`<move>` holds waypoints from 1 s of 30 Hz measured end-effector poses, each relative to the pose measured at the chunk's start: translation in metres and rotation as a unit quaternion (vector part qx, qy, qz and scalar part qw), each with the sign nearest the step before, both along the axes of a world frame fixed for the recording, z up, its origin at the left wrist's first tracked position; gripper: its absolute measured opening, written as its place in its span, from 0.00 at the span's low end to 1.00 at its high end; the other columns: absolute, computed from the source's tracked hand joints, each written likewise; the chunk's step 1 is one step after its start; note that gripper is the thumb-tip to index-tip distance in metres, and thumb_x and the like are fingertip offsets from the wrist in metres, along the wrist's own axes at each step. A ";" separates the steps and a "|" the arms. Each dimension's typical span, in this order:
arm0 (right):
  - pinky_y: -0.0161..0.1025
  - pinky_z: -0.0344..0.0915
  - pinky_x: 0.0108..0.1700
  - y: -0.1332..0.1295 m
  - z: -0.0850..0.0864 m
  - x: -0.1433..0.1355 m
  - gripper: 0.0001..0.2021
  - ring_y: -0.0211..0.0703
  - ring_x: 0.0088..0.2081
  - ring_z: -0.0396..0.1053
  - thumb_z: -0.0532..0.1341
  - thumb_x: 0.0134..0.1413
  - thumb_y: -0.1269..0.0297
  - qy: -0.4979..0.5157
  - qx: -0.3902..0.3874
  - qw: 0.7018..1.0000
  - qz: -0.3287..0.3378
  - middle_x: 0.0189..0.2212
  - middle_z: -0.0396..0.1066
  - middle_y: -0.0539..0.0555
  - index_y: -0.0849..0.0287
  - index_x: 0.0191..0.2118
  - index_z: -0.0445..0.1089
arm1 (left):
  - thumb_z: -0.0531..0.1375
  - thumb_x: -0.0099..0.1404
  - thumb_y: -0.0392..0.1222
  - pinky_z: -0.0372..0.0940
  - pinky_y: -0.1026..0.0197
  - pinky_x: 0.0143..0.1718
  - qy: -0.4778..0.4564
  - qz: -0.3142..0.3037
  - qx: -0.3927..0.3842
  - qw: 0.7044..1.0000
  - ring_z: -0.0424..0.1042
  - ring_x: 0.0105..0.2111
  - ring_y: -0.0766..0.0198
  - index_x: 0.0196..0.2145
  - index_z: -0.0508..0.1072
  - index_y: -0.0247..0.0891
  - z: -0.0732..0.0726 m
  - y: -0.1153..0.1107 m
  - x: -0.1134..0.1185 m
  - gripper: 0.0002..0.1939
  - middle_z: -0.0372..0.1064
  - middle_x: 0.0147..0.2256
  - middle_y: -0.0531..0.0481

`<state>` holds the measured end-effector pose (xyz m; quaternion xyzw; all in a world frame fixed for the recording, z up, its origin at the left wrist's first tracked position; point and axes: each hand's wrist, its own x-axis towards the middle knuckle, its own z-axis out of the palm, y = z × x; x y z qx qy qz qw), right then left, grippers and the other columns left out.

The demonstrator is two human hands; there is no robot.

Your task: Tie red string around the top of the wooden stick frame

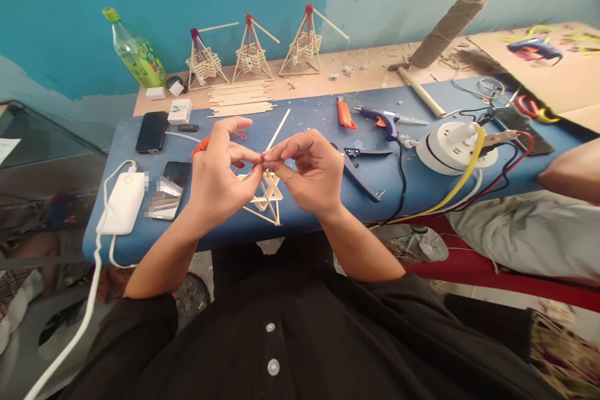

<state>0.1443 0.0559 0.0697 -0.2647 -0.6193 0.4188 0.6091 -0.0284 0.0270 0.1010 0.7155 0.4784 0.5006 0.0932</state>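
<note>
Fingertips of my left hand [219, 176] and my right hand [316, 176] meet in a pinch over the top of a small wooden-stick frame [277, 207]. Orange yarn [241, 134] runs about my left fingers, and some orange shows at the frame's top, under the fingertips. The pinched bit itself is mostly hidden. An orange yarn ball [200, 147] sits partly behind my left hand. From the frame a single long stick [280, 127] slants up and away. The frame stands on the blue table [300, 225] close to its front edge.
Three finished-looking stick towers [250, 53] line the wall beside loose sticks [241, 99] and a bottle [135, 53]. To the right lie a glue gun [382, 120], cutter [345, 114], pliers [359, 169], hammer [424, 92] and corded power hub [445, 149]. Phones [152, 131] and a power bank [122, 203] are left.
</note>
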 end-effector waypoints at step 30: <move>0.42 0.80 0.45 -0.010 -0.018 -0.001 0.11 0.40 0.40 0.81 0.70 0.66 0.73 -0.061 0.126 0.985 -0.104 0.40 0.84 0.51 0.49 0.47 0.87 | 0.74 0.65 0.36 0.84 0.56 0.48 -0.136 -0.032 -0.040 0.989 0.86 0.38 0.57 0.60 0.72 0.40 -0.022 -0.010 0.005 0.28 0.83 0.40 0.52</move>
